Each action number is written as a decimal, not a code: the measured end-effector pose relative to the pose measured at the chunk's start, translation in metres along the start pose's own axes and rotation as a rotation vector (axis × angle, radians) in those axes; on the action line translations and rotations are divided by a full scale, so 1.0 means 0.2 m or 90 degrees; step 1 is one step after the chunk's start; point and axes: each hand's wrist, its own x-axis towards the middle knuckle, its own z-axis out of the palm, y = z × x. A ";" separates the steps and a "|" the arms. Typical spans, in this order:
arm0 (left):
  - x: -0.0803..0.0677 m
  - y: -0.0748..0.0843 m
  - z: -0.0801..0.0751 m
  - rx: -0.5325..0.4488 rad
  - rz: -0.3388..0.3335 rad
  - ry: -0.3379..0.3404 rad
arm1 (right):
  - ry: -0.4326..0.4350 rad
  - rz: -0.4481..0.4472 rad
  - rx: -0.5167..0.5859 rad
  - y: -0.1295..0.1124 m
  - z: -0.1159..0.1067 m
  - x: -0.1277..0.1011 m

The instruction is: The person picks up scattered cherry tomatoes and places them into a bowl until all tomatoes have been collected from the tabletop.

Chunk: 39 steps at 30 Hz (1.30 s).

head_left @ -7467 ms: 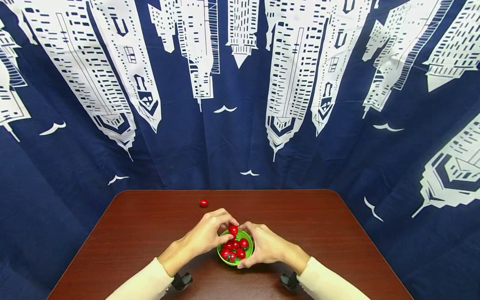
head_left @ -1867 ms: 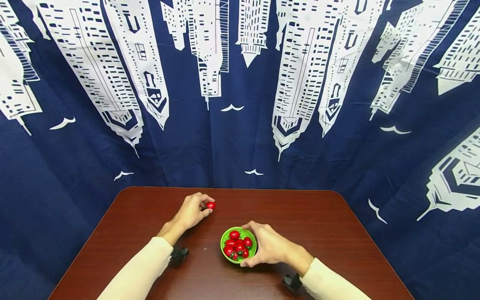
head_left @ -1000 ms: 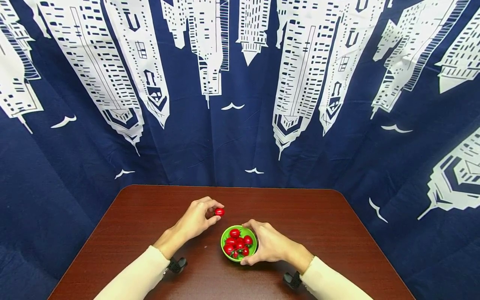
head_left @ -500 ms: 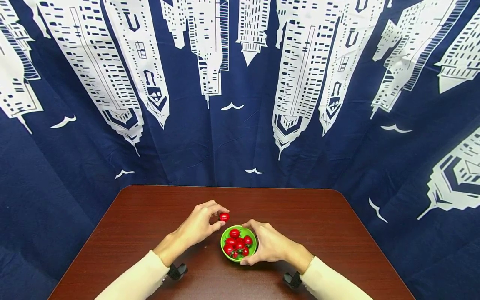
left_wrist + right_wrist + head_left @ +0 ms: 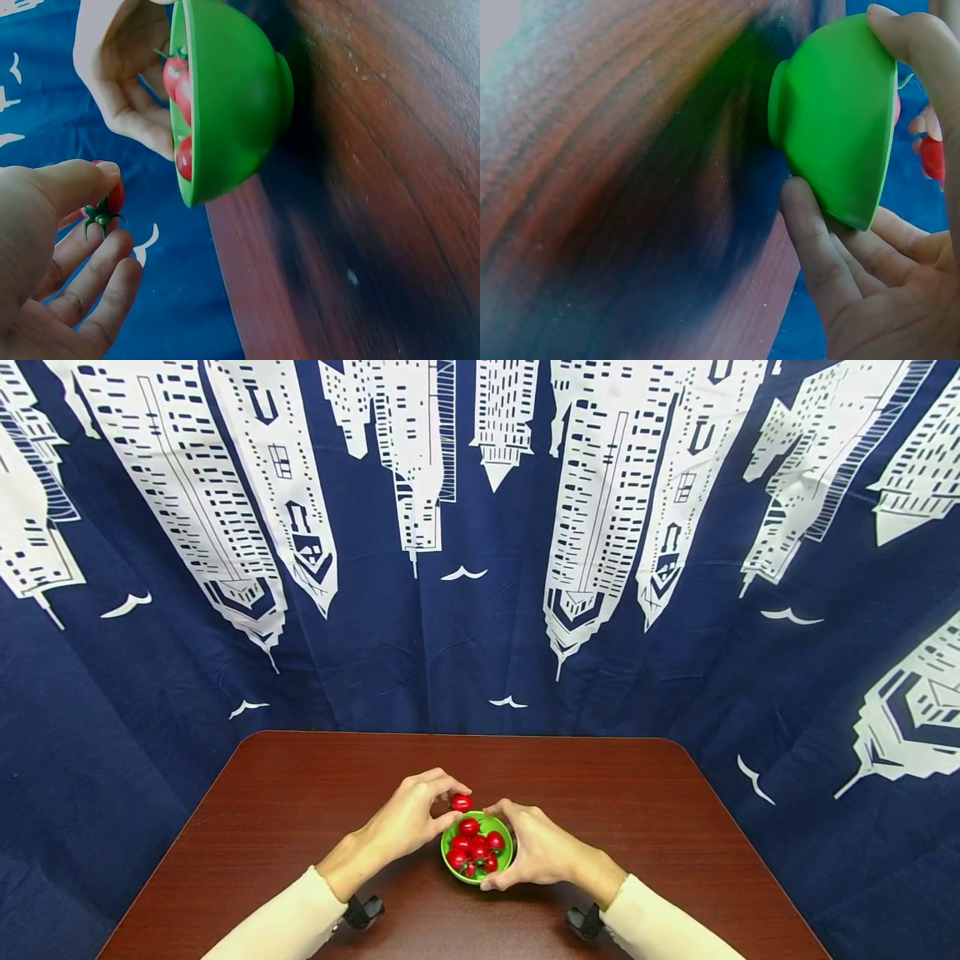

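A small green bowl (image 5: 448, 862) stands on the dark wooden table (image 5: 285, 810) near its front, with several red cherry tomatoes (image 5: 476, 845) inside. My right hand (image 5: 538, 852) grips the bowl (image 5: 838, 127) by its right side, thumb at the far rim and fingers at the near one. My left hand (image 5: 411, 814) pinches one cherry tomato (image 5: 461, 802) between thumb and fingers, just above the bowl's far left rim. The left wrist view shows that tomato (image 5: 112, 199) with its green stem, close beside the bowl (image 5: 232, 97).
A dark blue curtain (image 5: 480, 552) printed with white skyscrapers hangs behind and around the table. Bare tabletop lies to the left, right and behind the bowl. Dark wrist mounts (image 5: 363, 912) sit under both cream sleeves.
My left hand has carried the pinched tomato from the far left part of the table toward me and rightward, up to the bowl's rim. The right hand has stayed on the bowl.
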 end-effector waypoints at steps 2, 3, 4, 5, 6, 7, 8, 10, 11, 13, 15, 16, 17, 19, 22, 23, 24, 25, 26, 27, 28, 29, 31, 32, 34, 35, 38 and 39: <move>0.00 0.01 0.01 -0.001 0.004 -0.001 | 0.001 -0.001 0.011 0.00 0.00 0.00; 0.00 0.02 0.01 -0.001 0.005 -0.002 | 0.002 -0.001 0.017 0.00 0.00 0.00; 0.01 0.02 0.02 0.000 0.010 -0.001 | 0.002 -0.002 0.024 0.00 0.00 0.00; 0.01 0.03 0.02 -0.001 0.011 -0.003 | 0.002 -0.002 0.031 0.00 0.00 -0.01; 0.01 0.03 0.03 -0.002 0.012 -0.006 | 0.002 -0.002 0.038 0.00 0.00 -0.01; 0.01 0.04 0.03 -0.004 0.013 -0.008 | 0.002 -0.002 0.045 0.00 0.01 -0.01; 0.01 0.04 0.03 -0.006 0.014 -0.011 | 0.003 -0.002 0.049 0.01 0.01 -0.01; 0.02 0.06 0.04 -0.009 0.014 -0.017 | 0.006 -0.001 0.054 0.01 0.01 -0.01; 0.02 0.06 0.05 -0.010 0.010 -0.022 | 0.007 0.000 0.055 0.01 0.01 -0.01; 0.03 0.07 0.06 -0.011 0.009 -0.027 | 0.009 0.001 0.055 0.02 0.02 -0.01; 0.04 0.07 0.07 -0.010 0.008 -0.030 | 0.011 0.001 0.051 0.02 0.02 -0.01; 0.04 0.08 0.07 -0.011 0.008 -0.032 | 0.011 0.002 0.049 0.02 0.02 -0.01; 0.04 0.08 0.08 -0.015 0.008 -0.033 | 0.012 0.002 0.049 0.02 0.02 -0.01; 0.05 0.09 0.08 -0.020 0.007 -0.036 | 0.013 0.004 0.047 0.02 0.02 -0.01; 0.06 0.10 0.09 -0.022 0.004 -0.041 | 0.016 0.005 0.043 0.01 0.02 -0.02; 0.06 0.10 0.09 -0.021 0.003 -0.042 | 0.016 0.004 0.043 0.01 0.02 -0.02; 0.06 0.10 0.09 -0.017 0.002 -0.043 | 0.017 0.005 0.043 0.01 0.02 -0.02; 0.06 0.10 0.09 -0.013 0.002 -0.044 | 0.017 0.005 0.042 0.01 0.02 -0.02; 0.06 0.10 0.09 -0.008 0.002 -0.045 | 0.016 0.005 0.042 0.01 0.02 -0.02; 0.06 0.10 0.09 0.000 0.001 -0.046 | 0.016 0.006 0.041 0.01 0.02 -0.02; 0.06 0.10 0.09 0.009 0.000 -0.046 | 0.014 0.009 0.040 0.01 0.02 -0.02; 0.06 0.10 0.09 0.018 -0.002 -0.046 | 0.011 0.011 0.038 0.01 0.02 -0.02; 0.05 0.10 0.09 0.036 -0.005 -0.044 | 0.006 0.014 0.034 0.01 0.02 -0.02; 0.05 0.10 0.09 0.042 -0.008 -0.043 | 0.003 0.015 0.033 0.01 0.02 -0.02; 0.05 0.10 0.09 0.048 -0.013 -0.041 | -0.001 0.015 0.029 0.01 0.02 -0.01; 0.05 0.10 0.09 0.050 -0.015 -0.041 | -0.002 0.014 0.027 0.01 0.02 -0.01; 0.05 0.10 0.09 0.050 -0.017 -0.042 | 0.000 0.013 0.024 0.01 0.01 -0.01; 0.05 0.10 0.08 0.050 -0.016 -0.041 | 0.001 0.012 0.023 0.01 0.01 -0.01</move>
